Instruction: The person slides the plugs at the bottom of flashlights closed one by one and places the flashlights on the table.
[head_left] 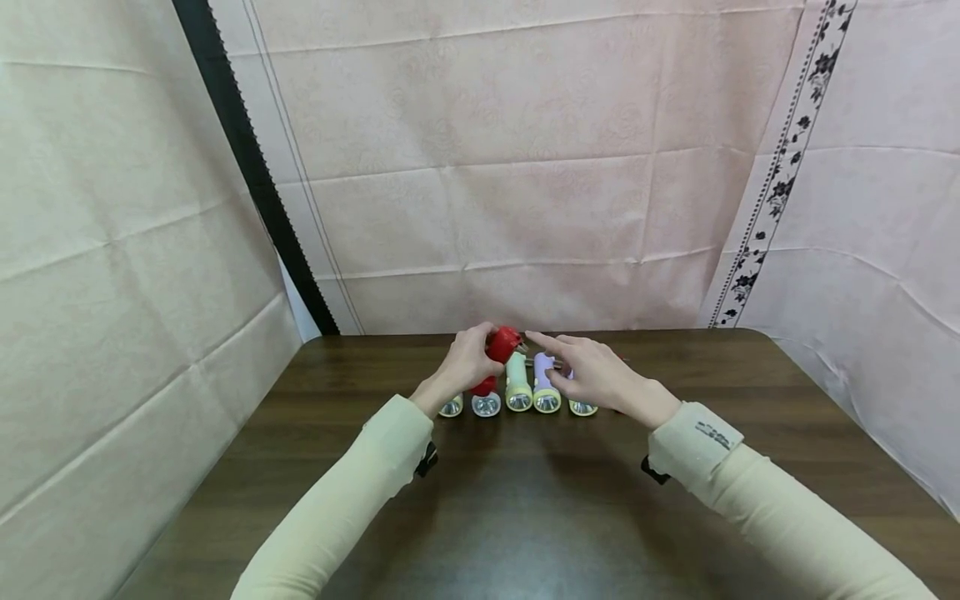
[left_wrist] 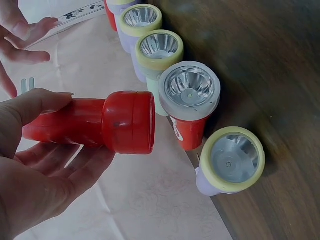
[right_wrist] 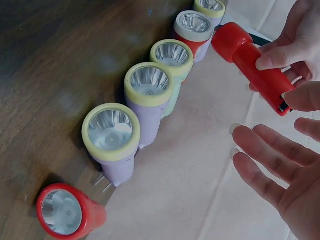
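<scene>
My left hand grips a red flashlight by its barrel, raised above the table. Two metal plug prongs stick out near its tail in the left wrist view. My right hand is close to that tail with fingers spread and nothing gripped; whether its thumb touches the flashlight I cannot tell. Below both hands runs a row of flashlights: a lilac one at the left end, a red one with a pale rim, a mint green one, two more lilac ones and a red one at the right end.
The dark wooden table stretches toward me in front of the row. Behind it hangs a pale cloth, with another cloth along the left side. The lilac flashlight near the right end has prongs sticking out.
</scene>
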